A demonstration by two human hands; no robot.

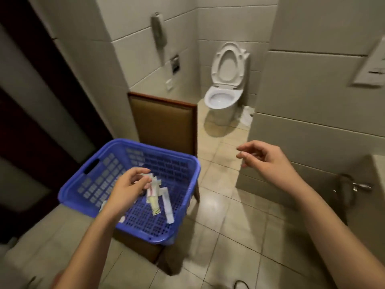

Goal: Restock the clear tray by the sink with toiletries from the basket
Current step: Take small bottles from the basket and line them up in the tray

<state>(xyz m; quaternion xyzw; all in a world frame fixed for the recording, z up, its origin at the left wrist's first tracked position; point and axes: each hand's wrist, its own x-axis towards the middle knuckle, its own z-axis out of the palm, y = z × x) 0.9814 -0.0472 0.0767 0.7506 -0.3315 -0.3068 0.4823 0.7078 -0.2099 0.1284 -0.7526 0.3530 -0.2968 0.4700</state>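
Nearest my view, the left forearm (89, 243) and right forearm (333, 226) reach forward over the beige tiled floor (229, 236). I see the left hand (129, 186) inside the blue perforated plastic basket (95, 184), which sits on the seat of a wooden chair with a brown padded back (164, 122). Its grip is closed: thumb and forefinger pinch the upper end of a clear wrapped packet with a red stripe and a pale yellow item inside (153, 197). I cannot tell whether the packet's lower end touches the basket floor. Just beside it, to the right, a long white sachet (168, 207) lies on the basket floor.

I see the right hand (268, 161) held in the air to the right of the basket, well apart from it, over the floor. Its grip is loose, with the fingers relaxed and lightly curled, and the tips are too blurred for me to make out anything between them.

Farther back, a white toilet with its lid raised (223, 99) stands in the tiled corner, and a grey wall telephone (159, 34) hangs on the left wall above the chair.
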